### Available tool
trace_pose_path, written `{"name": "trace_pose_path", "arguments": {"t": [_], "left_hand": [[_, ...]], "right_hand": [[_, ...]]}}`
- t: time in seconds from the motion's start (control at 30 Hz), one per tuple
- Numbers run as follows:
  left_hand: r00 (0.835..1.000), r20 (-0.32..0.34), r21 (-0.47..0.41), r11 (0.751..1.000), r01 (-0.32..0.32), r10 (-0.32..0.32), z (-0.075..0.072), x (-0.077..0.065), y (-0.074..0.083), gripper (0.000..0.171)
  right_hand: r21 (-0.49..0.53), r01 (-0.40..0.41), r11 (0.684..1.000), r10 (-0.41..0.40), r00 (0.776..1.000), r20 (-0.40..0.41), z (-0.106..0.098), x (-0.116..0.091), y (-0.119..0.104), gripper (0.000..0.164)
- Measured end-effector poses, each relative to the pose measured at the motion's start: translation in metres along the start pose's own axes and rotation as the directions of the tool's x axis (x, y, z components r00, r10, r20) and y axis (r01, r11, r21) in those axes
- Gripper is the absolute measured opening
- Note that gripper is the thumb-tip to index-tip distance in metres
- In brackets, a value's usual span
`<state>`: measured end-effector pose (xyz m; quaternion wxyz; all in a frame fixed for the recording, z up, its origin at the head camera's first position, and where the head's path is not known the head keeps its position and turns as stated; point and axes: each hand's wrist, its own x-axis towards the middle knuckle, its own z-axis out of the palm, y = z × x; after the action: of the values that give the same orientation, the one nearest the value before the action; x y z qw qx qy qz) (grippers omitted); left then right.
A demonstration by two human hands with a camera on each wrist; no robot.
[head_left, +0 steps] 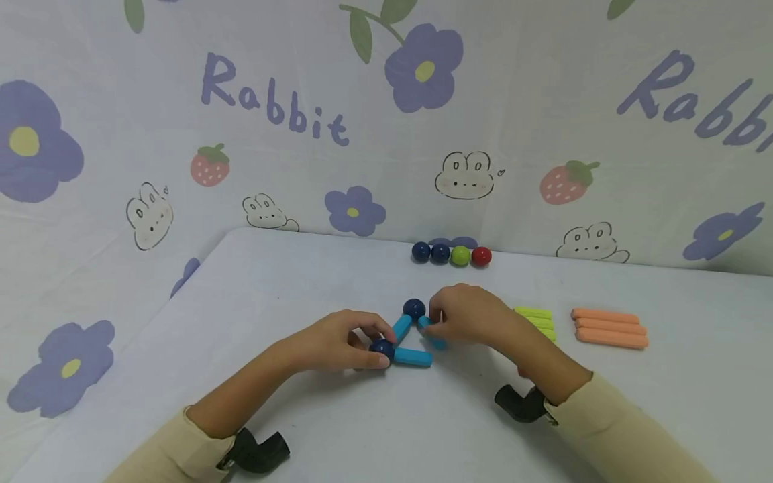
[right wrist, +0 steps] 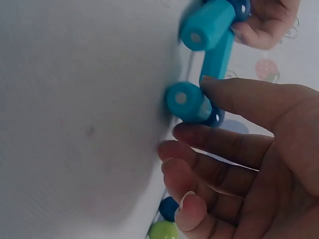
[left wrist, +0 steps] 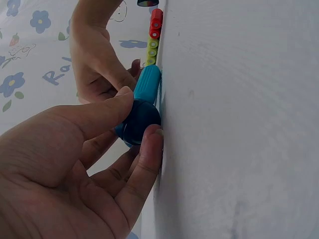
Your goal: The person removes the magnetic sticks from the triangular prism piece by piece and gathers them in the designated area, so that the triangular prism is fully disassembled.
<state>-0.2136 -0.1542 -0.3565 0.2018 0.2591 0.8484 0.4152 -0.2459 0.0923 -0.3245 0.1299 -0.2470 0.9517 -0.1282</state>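
Note:
My left hand (head_left: pixel 341 341) pinches a dark blue ball (left wrist: pixel 142 122) between thumb and fingers, low at the table. Two blue rods spread from this ball: one rod (head_left: pixel 413 357) points right, the other rod (head_left: pixel 401 329) slants up to a second dark blue ball (head_left: pixel 414 308). From that second ball a third blue rod (right wrist: pixel 185 101) slants down to the right, and my right hand (head_left: pixel 474 314) pinches it with thumb and index finger. Together they form a triangle shape, with a gap at its lower right corner. Pale round dots show on the rods' free ends in the right wrist view.
Behind the hands, two dark blue balls (head_left: pixel 431 253), a green ball (head_left: pixel 460 255) and a red ball (head_left: pixel 481 256) stand in a row by the patterned cloth. Yellow-green rods (head_left: pixel 534 314), partly behind my right forearm, and orange rods (head_left: pixel 610 328) lie to the right.

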Motion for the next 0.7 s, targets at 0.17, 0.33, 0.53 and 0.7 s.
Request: {"name": "trace_pose_path", "arguments": {"t": [0.17,0.33,0.53,0.7], "left_hand": [[1.0,-0.001,0.001,1.0,0.015,-0.015,0.001,0.0,0.0,0.026],[1.0,0.002,-0.001,1.0,0.008,-0.008,0.001,0.001,-0.001,0.026],[1.0,0.003,-0.009,1.0,0.0,0.0,0.001,0.0,-0.001,0.026],[1.0,-0.001,-0.004,1.0,-0.011,0.011,0.001,0.0,-0.001,0.026]], "right_hand": [[-0.024,-0.007,1.0,0.006,0.999,-0.034,0.009,-0.004,-0.005,0.029],[-0.019,0.074,0.997,-0.075,0.997,-0.028,0.013,-0.009,-0.004,0.022],[0.026,0.113,0.993,-0.112,0.993,-0.034,0.014,-0.014,-0.001,0.018],[0.042,0.125,0.991,-0.122,0.991,-0.054,0.014,-0.017,0.002,0.019]]}}
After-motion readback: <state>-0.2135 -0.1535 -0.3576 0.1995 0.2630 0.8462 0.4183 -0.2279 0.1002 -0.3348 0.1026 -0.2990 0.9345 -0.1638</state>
